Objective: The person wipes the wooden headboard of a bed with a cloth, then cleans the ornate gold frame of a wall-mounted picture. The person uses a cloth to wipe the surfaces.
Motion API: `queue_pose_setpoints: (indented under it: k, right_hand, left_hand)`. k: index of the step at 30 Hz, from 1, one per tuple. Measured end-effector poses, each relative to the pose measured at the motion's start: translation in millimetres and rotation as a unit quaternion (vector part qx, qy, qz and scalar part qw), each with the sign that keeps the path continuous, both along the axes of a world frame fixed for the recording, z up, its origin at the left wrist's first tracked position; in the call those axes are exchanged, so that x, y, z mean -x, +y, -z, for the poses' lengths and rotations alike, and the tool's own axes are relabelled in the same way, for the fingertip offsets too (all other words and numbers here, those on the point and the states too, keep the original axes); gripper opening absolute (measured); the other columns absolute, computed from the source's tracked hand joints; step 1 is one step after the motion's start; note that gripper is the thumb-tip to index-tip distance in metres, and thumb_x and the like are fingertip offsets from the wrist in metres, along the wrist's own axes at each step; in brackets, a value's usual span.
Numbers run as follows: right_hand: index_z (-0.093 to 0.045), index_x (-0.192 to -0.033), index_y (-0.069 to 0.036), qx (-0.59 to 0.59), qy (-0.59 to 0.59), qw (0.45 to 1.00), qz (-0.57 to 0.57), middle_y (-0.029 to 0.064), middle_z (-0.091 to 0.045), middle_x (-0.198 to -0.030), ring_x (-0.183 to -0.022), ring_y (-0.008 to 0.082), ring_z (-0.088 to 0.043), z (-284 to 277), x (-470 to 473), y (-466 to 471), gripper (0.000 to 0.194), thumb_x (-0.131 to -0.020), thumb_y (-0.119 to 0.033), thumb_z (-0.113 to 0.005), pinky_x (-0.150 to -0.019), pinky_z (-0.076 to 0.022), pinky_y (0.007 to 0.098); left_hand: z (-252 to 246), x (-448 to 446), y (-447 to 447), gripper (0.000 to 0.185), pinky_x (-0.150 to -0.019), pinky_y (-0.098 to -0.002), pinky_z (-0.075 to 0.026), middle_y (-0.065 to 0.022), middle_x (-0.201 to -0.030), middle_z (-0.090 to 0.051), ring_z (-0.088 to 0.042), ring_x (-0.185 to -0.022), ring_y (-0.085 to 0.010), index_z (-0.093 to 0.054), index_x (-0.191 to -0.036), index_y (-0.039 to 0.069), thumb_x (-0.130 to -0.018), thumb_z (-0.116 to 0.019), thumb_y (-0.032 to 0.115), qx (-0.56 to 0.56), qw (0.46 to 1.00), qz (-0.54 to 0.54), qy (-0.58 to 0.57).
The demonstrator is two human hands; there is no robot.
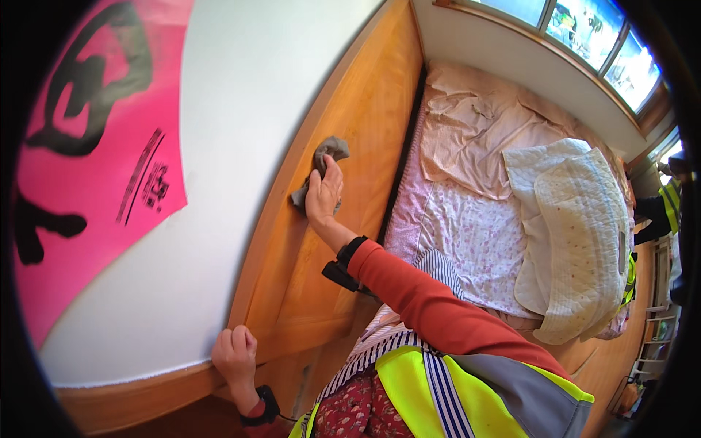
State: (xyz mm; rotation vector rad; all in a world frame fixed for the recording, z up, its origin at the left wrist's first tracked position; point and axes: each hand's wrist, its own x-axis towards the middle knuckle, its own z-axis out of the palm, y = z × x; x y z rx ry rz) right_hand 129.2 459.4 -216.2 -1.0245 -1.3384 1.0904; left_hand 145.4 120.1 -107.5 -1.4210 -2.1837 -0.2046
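My right hand [325, 191] presses a crumpled grey-brown cloth [332, 148] flat on the wooden headboard [372, 104], near its upper edge. Parts of the cloth stick out beyond the fingertips and under the palm. Lower down, my left hand [235, 350] is curled, with its knuckles up, beside the near lower corner of the headboard and the white wall. Nothing shows in it. Both wrists wear black bands, and a dark device hangs below the right one.
Right of the headboard is a bed [471, 241] with rumpled covers and a folded quilted pad [583, 235]. A pink poster [159, 109] is on the white wall [235, 109]. Windows [591, 27] line the far side. A person in a yellow vest [669, 202] stands at the far right.
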Motion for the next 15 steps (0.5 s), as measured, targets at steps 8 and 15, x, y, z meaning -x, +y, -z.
queue_pose_setpoints:
  k: [8,15]
  right_hand:
    - [-0.047,-0.139,-0.01,-0.031,0.027,0.998,-0.041,0.0171,-0.042,-0.143,-0.133,0.0371,-0.04,6.8,-16.6,3.6,0.04,-0.1,-0.017,-0.049,-0.11,-0.031,0.0455]
    - [-0.054,-0.132,-0.014,-0.127,-0.006,0.989,-0.079,0.0147,-0.049,-0.136,-0.124,0.0358,-0.047,26.4,-33.9,40.4,0.046,-0.088,-0.002,-0.06,-0.104,-0.0369,0.0451]
  left_hand:
    - [-50.6,-29.0,70.8,0.024,-0.067,-0.0437,-0.047,-0.0115,-0.09,-0.054,-0.057,-0.081,-0.0326,-0.059,-0.11,0.007,-0.087,-0.068,0.012,0.119,0.985,-0.102,-0.075]
    - [-98.1,-18.9,218.0,0.059,-0.096,-0.0434,-0.045,-0.0196,-0.123,-0.052,-0.052,-0.113,-0.0382,-0.045,-0.139,-0.001,-0.085,-0.07,0.006,0.253,0.961,0.03,-0.105]
